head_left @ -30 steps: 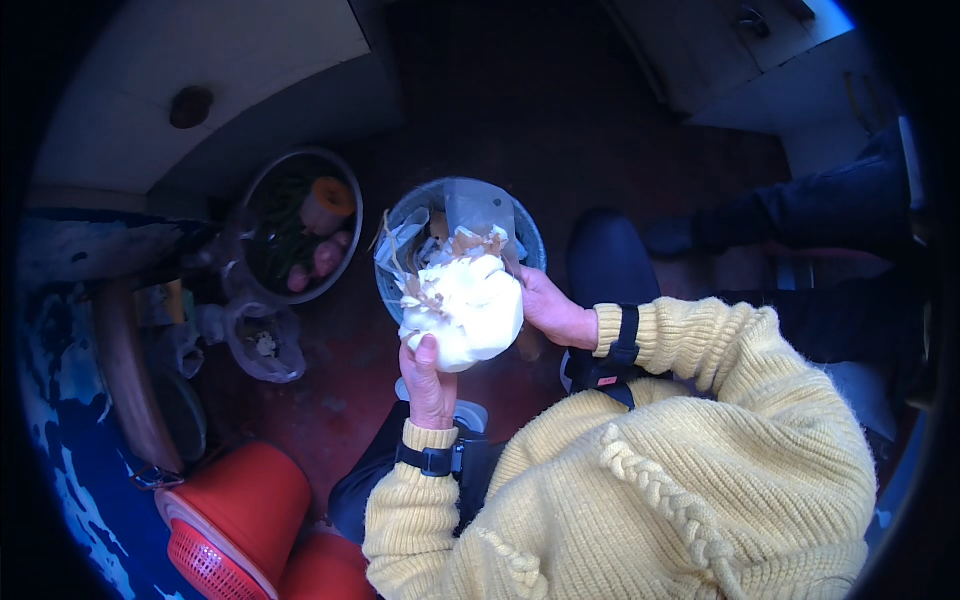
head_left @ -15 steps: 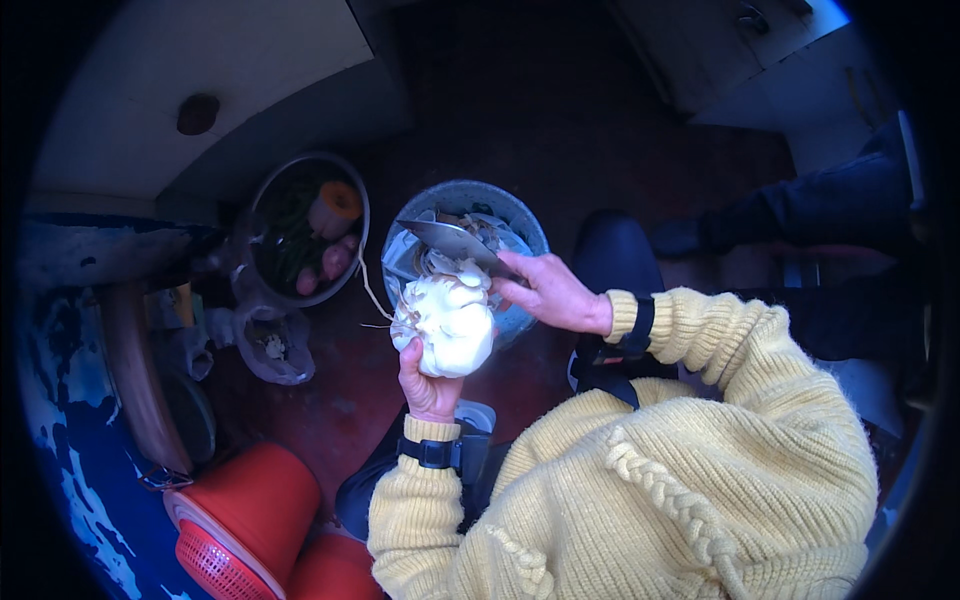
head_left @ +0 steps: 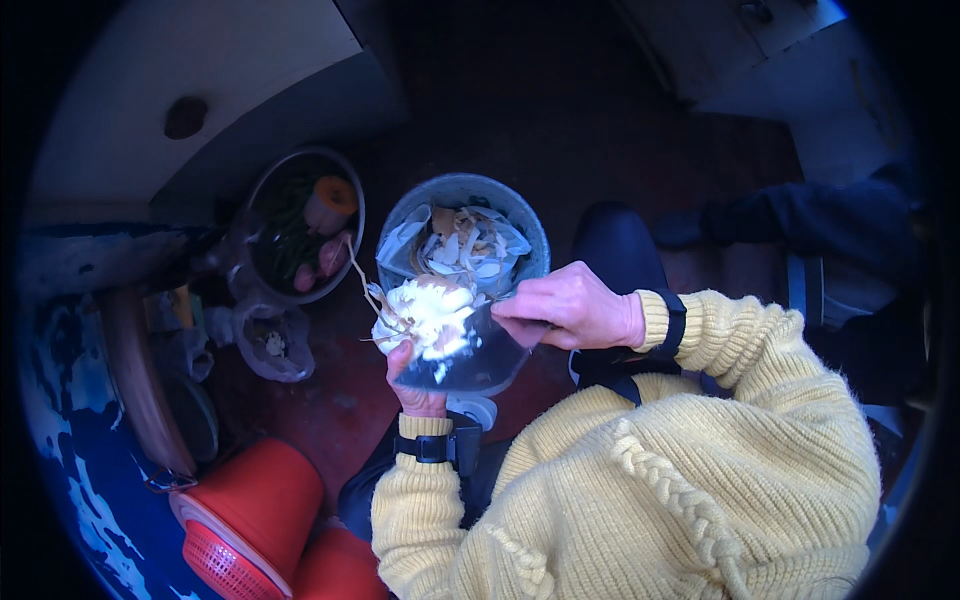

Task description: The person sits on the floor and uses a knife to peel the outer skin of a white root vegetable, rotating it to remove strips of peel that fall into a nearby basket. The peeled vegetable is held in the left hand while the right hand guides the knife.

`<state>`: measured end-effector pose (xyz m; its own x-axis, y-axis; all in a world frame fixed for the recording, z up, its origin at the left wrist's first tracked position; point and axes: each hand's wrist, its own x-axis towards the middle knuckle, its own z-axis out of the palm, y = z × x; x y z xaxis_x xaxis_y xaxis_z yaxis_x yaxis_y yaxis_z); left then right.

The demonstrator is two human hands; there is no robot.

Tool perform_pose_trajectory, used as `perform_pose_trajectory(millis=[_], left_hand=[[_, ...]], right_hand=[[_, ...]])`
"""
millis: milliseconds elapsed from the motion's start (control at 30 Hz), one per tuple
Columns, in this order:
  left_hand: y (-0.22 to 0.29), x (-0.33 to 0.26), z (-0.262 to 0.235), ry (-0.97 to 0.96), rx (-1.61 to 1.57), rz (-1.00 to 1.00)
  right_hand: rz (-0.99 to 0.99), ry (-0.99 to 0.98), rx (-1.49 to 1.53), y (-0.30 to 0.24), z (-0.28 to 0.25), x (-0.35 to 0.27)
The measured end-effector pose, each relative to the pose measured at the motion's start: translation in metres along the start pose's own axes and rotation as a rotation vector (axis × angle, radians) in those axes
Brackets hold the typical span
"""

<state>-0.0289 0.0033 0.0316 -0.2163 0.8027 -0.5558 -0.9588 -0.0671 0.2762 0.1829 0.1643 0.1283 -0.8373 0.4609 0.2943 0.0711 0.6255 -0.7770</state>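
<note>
My left hand (head_left: 415, 388) grips a white, round, partly peeled vegetable (head_left: 430, 315) from below; thin stringy roots trail off its left side. My right hand (head_left: 572, 305) holds a wide dark knife blade (head_left: 485, 355), laid flat against the vegetable's lower right side. Both hands hover just over the near rim of a grey metal bowl (head_left: 452, 186), which holds several pale and brownish peels. Yellow knitted sleeves and dark wristbands cover both my forearms.
A second round bowl (head_left: 262, 195) with orange, pink and green vegetables stands left of the grey one. A small clear bag (head_left: 270, 345) lies below it. Red plastic baskets (head_left: 250, 500) sit at lower left. Another person's dark sleeve (head_left: 800, 215) shows at right.
The vegetable has come lower and nearer to me. My right hand has shifted from the vegetable's upper right to its lower right, and the blade now lies against it.
</note>
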Motion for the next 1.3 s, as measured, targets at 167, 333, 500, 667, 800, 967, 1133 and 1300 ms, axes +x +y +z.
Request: perform_pose_trajectory(millis=[167,333,500,667,800,967,1133,1300], left_hand=[[0.003,-0.006,-0.001,-0.119,-0.119,-0.203],[0.003,-0.005,-0.001,-0.129,0.028,-0.066],[0.004,-0.001,0.008,-0.038,0.071,0.047],[0.004,-0.002,0.015,-0.011,0.101,0.099],[0.001,-0.006,0.015,-0.036,0.147,0.083],[-0.009,-0.007,0.017,0.020,0.138,0.191],[-0.003,-0.005,0.021,0.041,0.201,0.208],[-0.003,-0.005,0.024,-0.025,0.154,0.163]], right_hand=[[-0.042,-0.043,-0.082,-0.002,0.001,-0.007],[-0.024,-0.057,-0.070,0.001,0.001,-0.006],[-0.001,-0.006,0.075,-0.002,-0.013,-0.009],[0.054,-0.024,0.224,0.001,-0.011,-0.007],[0.087,-0.106,-0.066,-0.002,0.003,-0.013],[0.123,0.061,0.141,-0.001,0.016,-0.008],[0.209,-0.029,0.369,0.012,-0.012,0.004],[0.619,-0.066,0.928,0.012,-0.030,0.012]])
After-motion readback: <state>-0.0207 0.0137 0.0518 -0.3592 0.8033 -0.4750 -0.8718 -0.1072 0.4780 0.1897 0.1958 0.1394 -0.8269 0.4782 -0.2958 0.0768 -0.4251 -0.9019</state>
